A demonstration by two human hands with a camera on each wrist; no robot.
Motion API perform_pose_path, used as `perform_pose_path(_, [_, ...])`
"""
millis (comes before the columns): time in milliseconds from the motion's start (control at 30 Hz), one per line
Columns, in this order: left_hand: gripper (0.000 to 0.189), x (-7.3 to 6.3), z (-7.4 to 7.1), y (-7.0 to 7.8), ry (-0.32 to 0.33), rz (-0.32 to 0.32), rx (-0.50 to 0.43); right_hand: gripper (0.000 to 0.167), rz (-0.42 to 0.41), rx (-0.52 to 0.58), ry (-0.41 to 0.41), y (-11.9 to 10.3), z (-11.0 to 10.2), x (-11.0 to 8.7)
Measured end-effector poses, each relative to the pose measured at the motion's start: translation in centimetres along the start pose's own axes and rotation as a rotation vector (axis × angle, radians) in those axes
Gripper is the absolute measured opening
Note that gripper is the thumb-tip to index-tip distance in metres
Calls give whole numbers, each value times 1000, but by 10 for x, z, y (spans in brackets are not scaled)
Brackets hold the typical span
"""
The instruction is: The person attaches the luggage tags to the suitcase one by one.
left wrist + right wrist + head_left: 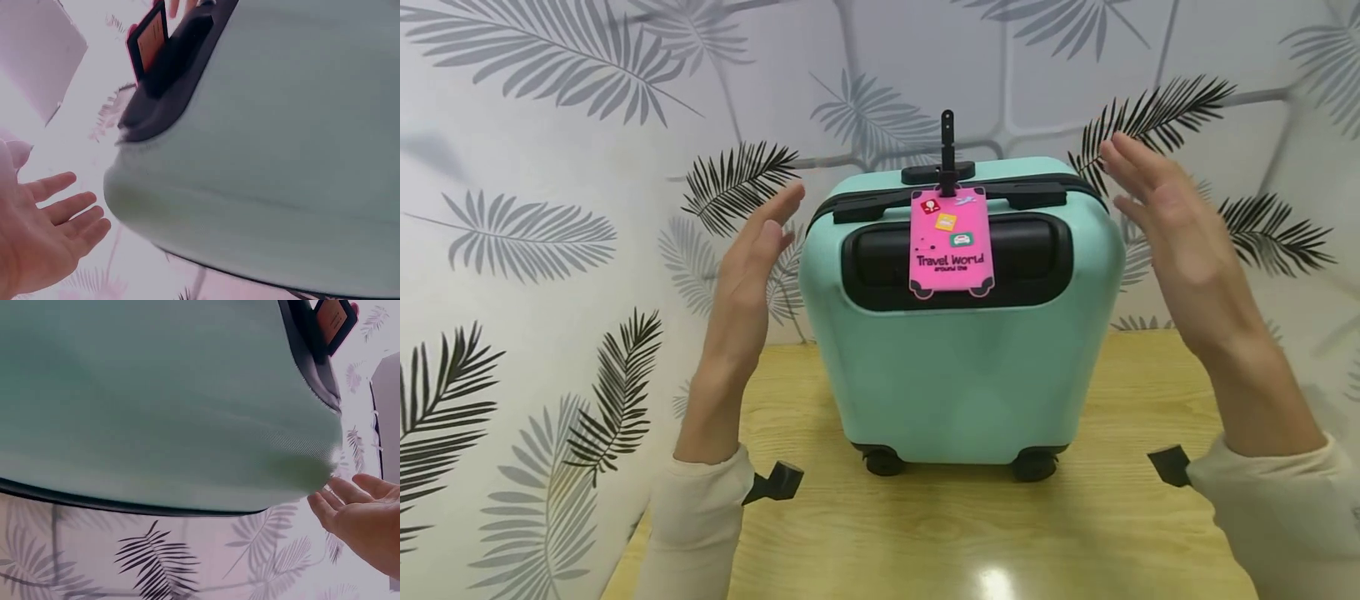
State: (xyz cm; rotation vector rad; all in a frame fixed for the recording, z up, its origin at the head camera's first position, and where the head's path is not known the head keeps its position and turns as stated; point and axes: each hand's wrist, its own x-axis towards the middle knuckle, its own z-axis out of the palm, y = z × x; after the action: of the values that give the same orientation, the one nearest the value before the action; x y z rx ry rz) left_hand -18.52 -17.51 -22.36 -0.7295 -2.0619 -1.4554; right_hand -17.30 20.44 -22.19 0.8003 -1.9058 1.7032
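Note:
A mint-green suitcase point(955, 375) stands upright on its wheels, with a black recessed panel and a black top handle. From the handle hangs a pink luggage tag point(951, 271) printed "Travel World", its black strap point(947, 142) sticking straight up. My left hand point(748, 279) is held beside the suitcase's left side, fingers extended and holding nothing; the left wrist view shows a gap between fingertips and shell. On the opposite side my right hand point(1183, 242) is raised near the upper corner, fingers extended. In the right wrist view its fingertips lie close to the shell; contact cannot be told.
The suitcase rests on a light wood-grain table point(850, 542). Behind and to the left rises a pale wall point(550, 292) with a grey and black leaf pattern. Black wrist mounts point(784, 481) stick out from both sleeves.

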Motion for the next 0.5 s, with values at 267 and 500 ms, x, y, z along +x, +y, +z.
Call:
perform_pose_path(267, [53, -37, -22, -27, -18, -158, 52, 53, 123, -65, -36, 26, -25, -31])
perform_pose_path(500, [57, -74, -39, -57, -71, -296, 142, 53, 277, -249, -108, 65, -52, -72])
